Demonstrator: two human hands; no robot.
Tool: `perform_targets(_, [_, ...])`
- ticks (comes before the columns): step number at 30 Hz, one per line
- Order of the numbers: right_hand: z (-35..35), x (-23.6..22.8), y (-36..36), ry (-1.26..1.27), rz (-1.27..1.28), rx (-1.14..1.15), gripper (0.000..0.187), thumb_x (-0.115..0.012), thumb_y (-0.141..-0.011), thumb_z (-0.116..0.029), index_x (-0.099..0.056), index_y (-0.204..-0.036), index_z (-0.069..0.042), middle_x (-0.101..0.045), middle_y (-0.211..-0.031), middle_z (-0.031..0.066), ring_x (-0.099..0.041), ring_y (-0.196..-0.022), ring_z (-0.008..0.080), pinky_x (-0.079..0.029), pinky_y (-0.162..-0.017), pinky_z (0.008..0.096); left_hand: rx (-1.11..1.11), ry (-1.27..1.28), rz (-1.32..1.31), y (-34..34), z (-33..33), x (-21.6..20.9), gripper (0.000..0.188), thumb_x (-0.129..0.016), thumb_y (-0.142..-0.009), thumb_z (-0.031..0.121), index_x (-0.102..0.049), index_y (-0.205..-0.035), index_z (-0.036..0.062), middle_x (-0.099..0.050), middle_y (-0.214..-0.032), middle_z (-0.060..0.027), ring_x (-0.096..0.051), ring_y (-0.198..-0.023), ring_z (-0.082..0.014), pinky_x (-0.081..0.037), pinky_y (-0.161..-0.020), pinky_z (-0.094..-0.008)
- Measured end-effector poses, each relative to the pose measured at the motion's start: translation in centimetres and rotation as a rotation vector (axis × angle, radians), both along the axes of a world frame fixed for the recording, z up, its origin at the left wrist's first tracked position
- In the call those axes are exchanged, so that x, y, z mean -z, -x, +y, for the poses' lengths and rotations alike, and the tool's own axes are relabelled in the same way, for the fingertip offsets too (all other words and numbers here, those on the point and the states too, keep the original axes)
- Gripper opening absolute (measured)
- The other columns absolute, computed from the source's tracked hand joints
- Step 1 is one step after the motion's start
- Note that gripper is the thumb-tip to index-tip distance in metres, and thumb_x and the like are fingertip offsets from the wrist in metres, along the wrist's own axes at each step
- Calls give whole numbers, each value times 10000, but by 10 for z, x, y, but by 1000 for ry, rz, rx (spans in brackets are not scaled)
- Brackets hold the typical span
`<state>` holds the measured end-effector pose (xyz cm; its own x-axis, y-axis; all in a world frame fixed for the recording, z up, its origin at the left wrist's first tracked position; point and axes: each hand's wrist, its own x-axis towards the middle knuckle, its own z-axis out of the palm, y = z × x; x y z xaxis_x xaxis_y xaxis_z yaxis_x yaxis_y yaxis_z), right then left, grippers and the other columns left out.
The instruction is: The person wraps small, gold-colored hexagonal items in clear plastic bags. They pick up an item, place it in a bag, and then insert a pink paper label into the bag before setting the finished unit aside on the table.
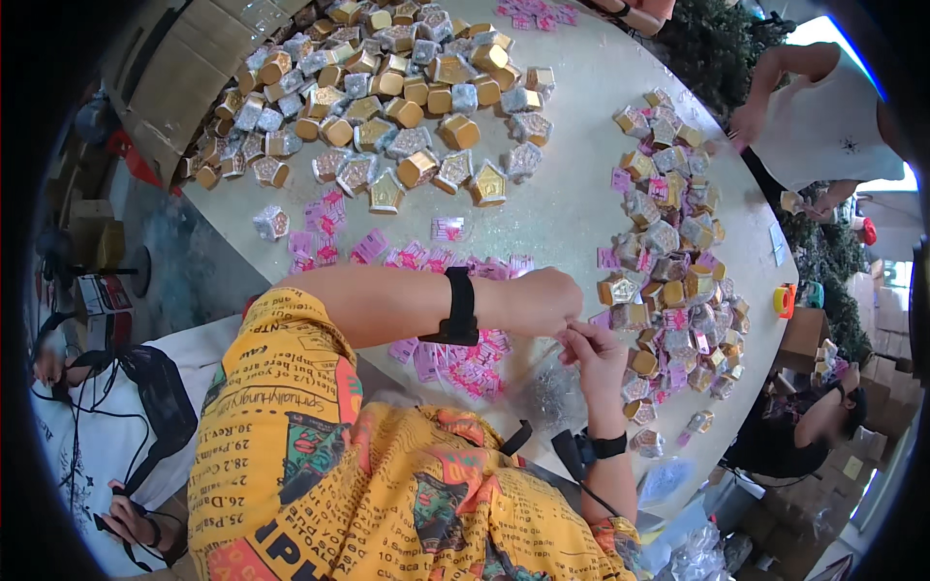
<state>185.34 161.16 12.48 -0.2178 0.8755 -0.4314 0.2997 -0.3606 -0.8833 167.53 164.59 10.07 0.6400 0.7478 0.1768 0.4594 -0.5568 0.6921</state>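
Note:
My left hand (542, 300) reaches across the table with its fingers curled in. My right hand (595, 356) meets it, thumb and fingers pinched together. Whatever lies between the fingertips is too small to make out. Just below them is a clear, glittery bundle (550, 395), blurred in its detail. Pink printed tags (465, 373) lie in a spread under and beside my left forearm. To the right of my hands stretches a heap of small gold and silver glittery house-shaped ornaments (668, 266), with pink tags among them.
A bigger pile of gold and silver house ornaments (387, 97) covers the far left of the table (572, 145), beside a cardboard box (179, 73). An orange tape dispenser (785, 300) sits at the right edge. Other people work around the table, one in a white shirt (823, 126).

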Motion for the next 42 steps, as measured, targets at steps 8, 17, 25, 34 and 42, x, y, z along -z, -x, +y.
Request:
perform_targets(8, [0, 10, 0, -972, -697, -681, 113, -571, -763, -69, -554, -867, -27, -577, -727, 112, -598, -618, 284, -488, -555, 383, 46, 1042, -370, 17, 13, 79, 95, -634, -698, 139, -614, -677, 49, -562, -585, -82, -526, -516, -150, -420, -483, -319])
perform_targets(17, [2, 16, -7, -885, -508, -353, 119, -581, -801, -94, -550, -899, -34, -573, -744, 142, -591, -640, 336, -490, -560, 416, -732, -74, 577, 78, 100, 72, 639, -759, -674, 439, -533, -1073, -6, -536, -1089, -223, -642, -825, -301, -539, -718, -361])
perform_targets(25, [-24, 17, -21, -762, -404, -237, 112, -592, -806, -68, -574, -909, -30, -607, -794, 156, -602, -719, 350, -498, -633, 402, -899, 175, 681, 79, 113, 136, 582, -747, -675, 296, -498, -1093, -24, -533, -1102, -194, -616, -926, -303, -531, -770, -366])
perform_targets(34, [-7, 3, -53, -706, -293, -97, 103, -566, -811, -46, -606, -895, -3, -605, -795, 176, -596, -716, 352, -479, -632, 393, -757, 826, -608, 53, 58, 51, 270, -623, -786, 93, -567, -1016, -37, -614, -812, -68, -609, -690, -142, -565, -634, -330])
perform_targets(42, [22, -16, -19, -768, -26, -238, 95, -594, -806, -42, -626, -874, 16, -628, -790, 168, -617, -690, 302, -480, -622, 345, -409, 1076, -1590, 15, -45, -21, 421, -556, -834, 51, -429, -1234, 79, -554, -1129, -91, -564, -1041, -237, -471, -907, -466])
